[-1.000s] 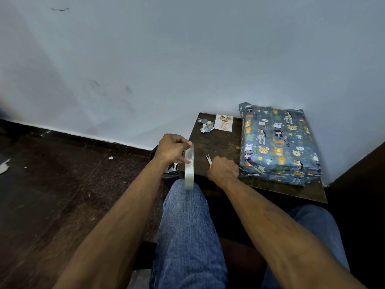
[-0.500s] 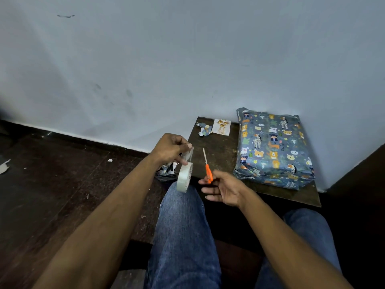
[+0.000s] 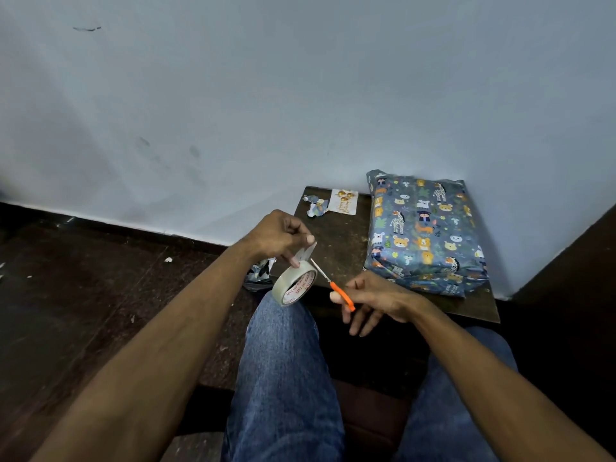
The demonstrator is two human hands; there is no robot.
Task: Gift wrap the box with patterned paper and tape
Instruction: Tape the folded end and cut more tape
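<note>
My left hand (image 3: pixel 273 236) has its fingers (image 3: pixel 295 261) curled, pinching a short pulled-out strip of tape (image 3: pixel 305 253) between thumb and forefinger; the roll of clear tape (image 3: pixel 293 283) hangs from that strip just below the hand, tilted, its inner core showing red print. My right hand (image 3: pixel 373 296) holds a small pair of scissors (image 3: pixel 333 286) by the orange handle, thumb and forefinger closed on it, the other fingers loosely spread below. The thin metal blades point up and to the left, the tip just beside the tape strip near the top of the roll; I cannot tell whether the blades touch the tape. Both hands are above my left knee (image 3: pixel 283 328), in blue jeans. Beyond them sits a low dark wooden worktop (image 3: pixel 336 248) pushed against the pale wall (image 3: pixel 300 95). The box (image 3: pixel 423 231), covered in blue paper printed with cartoon animals, lies on the right side of the worktop, its far edge against the wall, well apart from both hands. At the far left corner of the worktop lie a crumpled scrap of the same paper (image 3: pixel 318 208) and, just beside it, a small white card (image 3: pixel 345 202) with gold marks. Another scrap of paper (image 3: pixel 260 273) lies on the dark floor (image 3: pixel 83 295) below my left wrist.
</note>
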